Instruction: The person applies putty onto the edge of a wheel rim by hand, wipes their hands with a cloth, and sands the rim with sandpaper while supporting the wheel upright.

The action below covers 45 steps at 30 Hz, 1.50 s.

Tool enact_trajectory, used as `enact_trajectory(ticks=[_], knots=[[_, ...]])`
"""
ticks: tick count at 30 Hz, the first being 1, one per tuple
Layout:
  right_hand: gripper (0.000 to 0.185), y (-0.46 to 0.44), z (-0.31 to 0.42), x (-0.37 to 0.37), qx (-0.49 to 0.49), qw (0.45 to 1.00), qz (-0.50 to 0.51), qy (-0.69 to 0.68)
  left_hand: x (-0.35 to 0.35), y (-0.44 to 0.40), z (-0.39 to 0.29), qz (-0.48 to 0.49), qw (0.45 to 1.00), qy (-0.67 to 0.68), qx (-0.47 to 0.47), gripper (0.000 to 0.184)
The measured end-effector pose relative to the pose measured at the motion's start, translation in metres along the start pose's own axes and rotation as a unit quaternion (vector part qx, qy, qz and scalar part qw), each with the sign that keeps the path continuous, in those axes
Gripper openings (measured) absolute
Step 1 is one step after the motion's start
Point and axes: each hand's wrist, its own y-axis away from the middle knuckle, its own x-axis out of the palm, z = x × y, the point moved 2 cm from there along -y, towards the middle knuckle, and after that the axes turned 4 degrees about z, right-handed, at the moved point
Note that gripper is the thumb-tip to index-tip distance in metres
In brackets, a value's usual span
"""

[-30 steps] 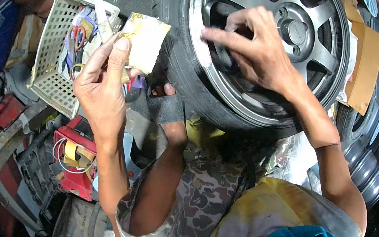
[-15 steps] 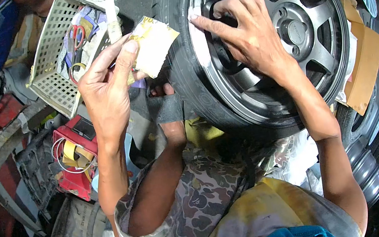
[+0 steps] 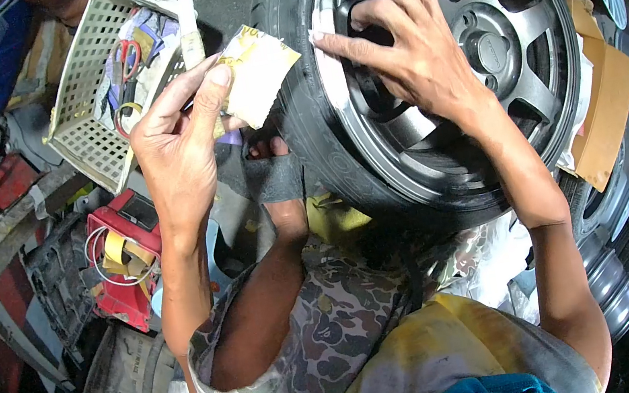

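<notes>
My left hand (image 3: pixel 180 139) pinches a torn piece of card (image 3: pixel 264 78) between thumb and fingers. Its face is white and its edges are yellow, with some lettering at the top. On the right, a grey spoked wheel rim (image 3: pixel 488 48) carries a black tire (image 3: pixel 308 128). A white smeared patch (image 3: pixel 330 72) covers part of the rim's outer lip. My right hand (image 3: pixel 419 51) is over the rim, index finger stretched out to the patch with a whitened tip. Its other fingers are bent and apart, holding nothing visible.
A cream plastic basket (image 3: pixel 86 109) at upper left holds scissors (image 3: pixel 124 66) and scraps. A long white-bladed tool (image 3: pixel 187 20) lies by its rim. Below sits a red case (image 3: pixel 126 265) with tape. A cardboard box (image 3: pixel 602 105) and more wheels (image 3: pixel 613 290) are at right.
My right index fingertip has shifted slightly left and down on the white patch. The card in my left hand has moved a little right; the wheel stays put.
</notes>
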Motion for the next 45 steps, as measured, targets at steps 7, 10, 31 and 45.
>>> enact_trajectory(ticks=[7,10,31,45], knots=[[0.063,-0.003,-0.006,0.004,0.015,1.0,0.0,0.008,0.0,0.0,0.0,0.002,1.0,0.009,0.001,0.034],[0.066,0.007,0.003,0.001,0.011,1.0,0.015,-0.012,0.002,-0.001,0.0,0.001,1.0,0.014,-0.001,0.034],[0.056,0.018,0.026,-0.01,-0.035,0.998,0.037,-0.038,0.0,0.002,0.002,0.003,1.0,0.018,0.002,0.033],[0.065,-0.012,-0.003,-0.018,-0.006,1.0,-0.007,-0.006,-0.013,0.002,-0.001,-0.013,0.999,0.032,-0.011,0.032]])
